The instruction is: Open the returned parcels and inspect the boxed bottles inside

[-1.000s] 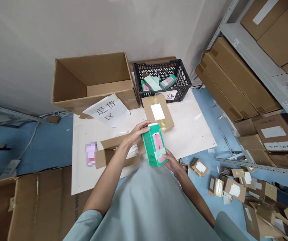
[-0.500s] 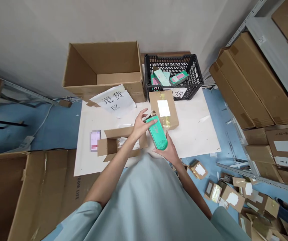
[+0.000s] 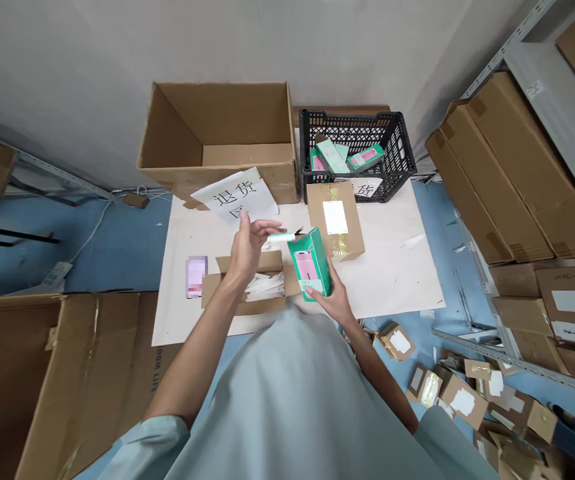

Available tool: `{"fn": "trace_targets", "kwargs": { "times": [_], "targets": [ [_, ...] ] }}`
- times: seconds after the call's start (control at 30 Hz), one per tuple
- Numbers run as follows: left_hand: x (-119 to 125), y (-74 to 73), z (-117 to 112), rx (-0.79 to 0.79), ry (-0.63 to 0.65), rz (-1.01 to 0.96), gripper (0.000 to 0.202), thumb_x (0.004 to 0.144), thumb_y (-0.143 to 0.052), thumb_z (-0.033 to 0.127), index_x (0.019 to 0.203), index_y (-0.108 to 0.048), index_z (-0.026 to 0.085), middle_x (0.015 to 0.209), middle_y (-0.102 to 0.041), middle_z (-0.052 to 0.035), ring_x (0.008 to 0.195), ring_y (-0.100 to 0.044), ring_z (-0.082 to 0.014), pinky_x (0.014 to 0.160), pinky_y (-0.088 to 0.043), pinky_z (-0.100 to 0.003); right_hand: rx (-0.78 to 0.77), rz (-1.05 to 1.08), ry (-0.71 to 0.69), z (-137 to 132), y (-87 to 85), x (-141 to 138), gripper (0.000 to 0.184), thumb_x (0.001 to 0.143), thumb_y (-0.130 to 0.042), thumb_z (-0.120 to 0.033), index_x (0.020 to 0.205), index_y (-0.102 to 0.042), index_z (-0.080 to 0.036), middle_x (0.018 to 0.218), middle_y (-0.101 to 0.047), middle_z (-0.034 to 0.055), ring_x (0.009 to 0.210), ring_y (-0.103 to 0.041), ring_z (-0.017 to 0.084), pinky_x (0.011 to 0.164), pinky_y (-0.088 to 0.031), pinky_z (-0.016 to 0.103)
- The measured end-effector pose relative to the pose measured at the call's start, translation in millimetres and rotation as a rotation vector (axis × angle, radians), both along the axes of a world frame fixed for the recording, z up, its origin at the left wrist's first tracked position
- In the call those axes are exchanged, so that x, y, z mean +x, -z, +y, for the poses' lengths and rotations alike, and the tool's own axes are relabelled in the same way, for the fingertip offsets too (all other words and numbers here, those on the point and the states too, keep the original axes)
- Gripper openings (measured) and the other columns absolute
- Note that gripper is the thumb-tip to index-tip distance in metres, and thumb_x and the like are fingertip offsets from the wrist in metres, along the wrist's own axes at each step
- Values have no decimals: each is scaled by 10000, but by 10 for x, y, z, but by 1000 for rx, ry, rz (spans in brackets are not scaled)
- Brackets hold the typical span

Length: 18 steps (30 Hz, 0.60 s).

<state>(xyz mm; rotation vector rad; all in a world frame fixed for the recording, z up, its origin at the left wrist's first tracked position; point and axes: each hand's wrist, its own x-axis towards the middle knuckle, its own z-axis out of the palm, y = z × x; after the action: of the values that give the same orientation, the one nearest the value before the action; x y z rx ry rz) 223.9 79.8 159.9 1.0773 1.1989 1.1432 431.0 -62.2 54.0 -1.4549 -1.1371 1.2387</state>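
My right hand [image 3: 336, 297] grips the lower end of a green box [image 3: 309, 265] with a pink picture on its front. The box stands tilted, its top end opened. A pale flap-like piece [image 3: 281, 237] sticks out toward my left hand [image 3: 250, 248], whose fingers are stretched out with the thumb apart. Whether those fingertips touch the piece I cannot tell. Below my left hand, an open small carton [image 3: 246, 307] holds white crumpled packing [image 3: 266, 286]. Behind the green box lies a closed carton [image 3: 351, 230] with a white label.
A big open cardboard box [image 3: 217, 182] and a black plastic crate [image 3: 392, 187] with several green boxes stand at the table's back. A handwritten paper sign [image 3: 237, 193] leans on the big box. A blurred-out pink item [image 3: 197, 275] lies left. Shelved cartons [image 3: 532, 173] flank the right.
The green box has turned in my right hand, from its plain side to the pictured front, and its top has opened. My left hand has let go and moved left.
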Motion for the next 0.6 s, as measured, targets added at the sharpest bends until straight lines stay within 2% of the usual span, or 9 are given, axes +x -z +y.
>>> {"fn": "trace_targets", "kwargs": {
  "times": [0.03, 0.1, 0.2, 0.3, 0.4, 0.47, 0.53, 0.6],
  "targets": [
    [-67, -45, -32, 2, 53, 53, 822, 966, -447, 934, 828, -783, 196, 883, -798, -126, 1063, -789, -314, 1068, -589, -459, 0, 11, 3, -9, 1, -23, 1184, 837, -910, -602, 1803, -327, -242, 1783, -479, 90, 1677, -419, 329, 1393, -353, 491],
    [-172, -118, -94, 30, 152, 191, 689, 934, -634, 858, 789, -780, 200, 871, -796, -109, 1003, -779, -296, 1031, -598, -437, 14, 13, 5, -20, 12, -74, 1176, 832, -921, -593, 1799, -341, -259, 1795, -461, 78, 1691, -397, 323, 1403, -336, 490],
    [-282, -200, -143, 132, 260, 364, 514, 842, -852, 711, 983, -833, 217, 1007, -800, -82, 991, -749, -261, 973, -614, -406, 37, 6, -11, -29, 36, -152, 1160, 815, -945, -565, 1785, -379, -271, 1780, -485, 72, 1703, -375, 327, 1414, -315, 495],
    [-406, -276, -121, 301, 393, 503, 471, 907, -803, 669, 1136, -840, 260, 1205, -753, -104, 1167, -715, -281, 1051, -606, -442, 52, 24, -36, -45, 45, -231, 1147, 813, -948, -557, 1777, -398, -266, 1785, -476, 73, 1704, -372, 332, 1416, -315, 503],
    [-578, -338, -43, 449, 522, 626, 402, 984, -730, 635, 1149, -832, 283, 1502, -658, -130, 1481, -569, -341, 1252, -481, -545, 44, 56, -36, -66, 32, -316, 1146, 819, -941, -576, 1778, -393, -267, 1811, -431, 63, 1703, -373, 327, 1415, -317, 506],
    [-708, -360, 23, 511, 559, 693, 374, 989, -734, 619, 1113, -818, 276, 1622, -595, -119, 1596, -458, -379, 1308, -405, -595, 32, 70, -38, -77, 13, -376, 1165, 809, -949, -592, 1779, -391, -269, 1815, -424, 66, 1703, -373, 331, 1415, -316, 509],
    [-835, -363, 86, 565, 546, 745, 353, 981, -747, 605, 1027, -803, 260, 1614, -615, -110, 1612, -434, -403, 1309, -390, -613, 24, 86, -46, -86, -15, -442, 1183, 798, -956, -604, 1781, -389, -272, 1822, -411, 75, 1704, -369, 338, 1416, -313, 510],
    [-947, -349, 135, 607, 516, 763, 343, 976, -753, 583, 924, -787, 245, 1450, -724, -112, 1508, -539, -395, 1268, -431, -594, 16, 107, -45, -98, -54, -511, 1200, 792, -959, -620, 1786, -382, -273, 1830, -395, 85, 1703, -369, 343, 1412, -321, 504]
  ]
}}
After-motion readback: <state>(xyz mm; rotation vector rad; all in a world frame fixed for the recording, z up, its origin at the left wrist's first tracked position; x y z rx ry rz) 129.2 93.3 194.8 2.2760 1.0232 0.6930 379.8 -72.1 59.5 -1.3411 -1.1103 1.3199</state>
